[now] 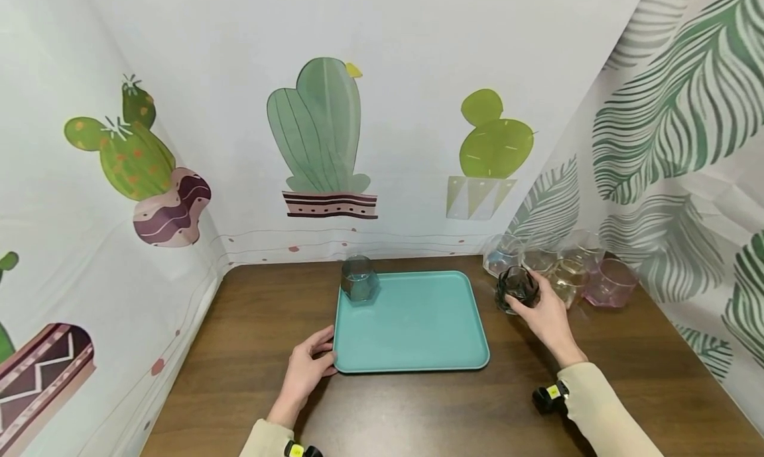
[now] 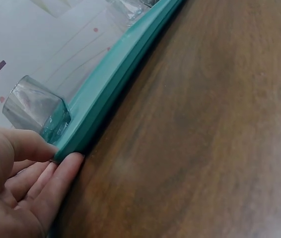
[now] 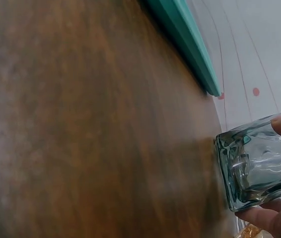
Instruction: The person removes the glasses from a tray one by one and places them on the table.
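Note:
A turquoise tray (image 1: 414, 327) lies on the brown table. My left hand (image 1: 307, 371) pinches its near left corner, thumb on the rim and fingers against the side, as the left wrist view shows. On the tray's far left corner stands a smoky grey glass (image 1: 359, 284), also visible as a tinted tumbler (image 2: 36, 106) in the left wrist view. To the right of the tray, my right hand (image 1: 549, 321) grips a dark tinted glass (image 1: 516, 284) between thumb and fingers. In the right wrist view this glass (image 3: 259, 161) looks thick-based; whether it touches the table I cannot tell.
Beside the right hand, at the table's back right, stand an amber glass (image 1: 568, 281), a pink glass (image 1: 610, 283) and several clear glasses (image 1: 503, 253). Behind the table (image 1: 412, 410) hangs a white cloth (image 1: 412, 132) printed with cacti; leaf prints cover the right side.

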Demonstrator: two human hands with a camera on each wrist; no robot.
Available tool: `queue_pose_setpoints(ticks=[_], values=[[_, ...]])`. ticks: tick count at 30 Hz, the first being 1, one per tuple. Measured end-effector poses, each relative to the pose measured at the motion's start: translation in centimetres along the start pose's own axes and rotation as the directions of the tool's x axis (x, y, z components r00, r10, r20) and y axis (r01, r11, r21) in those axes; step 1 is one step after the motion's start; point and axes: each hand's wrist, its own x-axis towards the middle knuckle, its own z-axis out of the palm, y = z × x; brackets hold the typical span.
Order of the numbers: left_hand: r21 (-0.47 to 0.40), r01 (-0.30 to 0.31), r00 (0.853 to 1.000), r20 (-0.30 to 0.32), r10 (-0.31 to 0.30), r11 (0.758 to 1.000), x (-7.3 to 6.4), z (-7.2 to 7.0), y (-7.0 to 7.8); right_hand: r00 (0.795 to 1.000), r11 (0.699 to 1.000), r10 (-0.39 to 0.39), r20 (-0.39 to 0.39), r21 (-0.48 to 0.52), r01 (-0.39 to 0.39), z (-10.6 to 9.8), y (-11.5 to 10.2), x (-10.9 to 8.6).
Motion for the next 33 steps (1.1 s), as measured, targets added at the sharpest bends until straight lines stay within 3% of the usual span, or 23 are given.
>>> queue_pose_setpoints(ticks=[14, 25, 33], values=[[-0.015, -0.008, 1.000, 0.001, 0.008, 1.000, -0.1, 0.0, -0.3, 0.999, 0.999, 0.007, 0.043, 0.031, -0.009, -0.3, -0.2, 0.2], [-0.022, -0.007, 1.000, -0.003, 0.007, 1.000, -0.1, 0.0, -0.7, 0.998, 1.000, 0.005, 0.061, -0.021, -0.004, -0.5, -0.7, 0.5], [-0.026, -0.007, 1.000, -0.002, 0.007, 1.000, 0.0, -0.1, -0.6, 0.998, 0.997, -0.063, 0.000, -0.048, 0.063, -1.1, -1.7, 0.1]])
